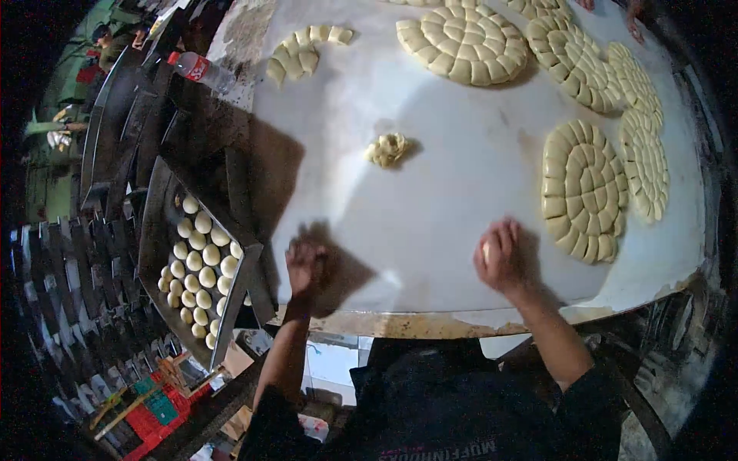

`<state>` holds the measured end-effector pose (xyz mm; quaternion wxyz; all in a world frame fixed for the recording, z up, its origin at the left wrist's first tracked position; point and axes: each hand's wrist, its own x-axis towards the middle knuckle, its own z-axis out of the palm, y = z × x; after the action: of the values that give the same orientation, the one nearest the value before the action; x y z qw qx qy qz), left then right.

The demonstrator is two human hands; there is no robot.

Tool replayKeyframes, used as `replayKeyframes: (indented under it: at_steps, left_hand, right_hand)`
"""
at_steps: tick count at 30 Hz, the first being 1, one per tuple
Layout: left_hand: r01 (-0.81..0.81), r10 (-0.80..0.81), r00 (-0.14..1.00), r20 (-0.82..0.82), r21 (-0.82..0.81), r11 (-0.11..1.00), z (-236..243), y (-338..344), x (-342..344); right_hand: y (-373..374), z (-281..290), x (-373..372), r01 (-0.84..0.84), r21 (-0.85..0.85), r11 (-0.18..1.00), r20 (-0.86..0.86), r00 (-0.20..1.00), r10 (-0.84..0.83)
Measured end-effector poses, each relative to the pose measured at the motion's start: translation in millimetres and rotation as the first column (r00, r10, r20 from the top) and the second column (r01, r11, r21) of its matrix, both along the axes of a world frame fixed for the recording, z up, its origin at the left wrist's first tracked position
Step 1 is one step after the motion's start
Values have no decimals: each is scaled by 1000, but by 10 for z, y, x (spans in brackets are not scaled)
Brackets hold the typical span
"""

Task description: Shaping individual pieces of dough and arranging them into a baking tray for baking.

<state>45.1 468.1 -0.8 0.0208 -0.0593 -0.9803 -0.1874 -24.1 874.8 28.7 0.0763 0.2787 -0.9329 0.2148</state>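
Note:
My right hand [503, 257] is cupped on the pale worktop [400, 230], fingers curled around a dough ball [486, 249] that shows at its left side. Across from it, near the table's left edge, my left hand [306, 265] rests with its fingers bent down. Whatever lies under that palm, if anything, is hidden. Beside it stands a dark metal tray [241, 288] with many smooth round dough balls [207, 276] in rows. A rough lump of dough [386, 150] sits farther back, between my two hands.
Several large rounds of cut dough [584, 188] lie along the right and far side. A curved strip of cut dough [296, 52] lies at the far left. Stacked metal trays [84, 284] stand left of the table, and a red-capped plastic bottle [201, 69] lies behind.

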Motion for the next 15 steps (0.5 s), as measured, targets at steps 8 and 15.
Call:
replayKeyframes:
  at_steps: [8,15]
  left_hand:
    - [-19,46,986,-162,166,986,-132,859,-295]
    - [-12,17,999,-51,93,996,245,13,-440]
  right_hand:
    - [-673,-11,-110,-4,27,1000,-2,1000,4]
    - [29,19,-555,243,209,947,-99,969,-227]
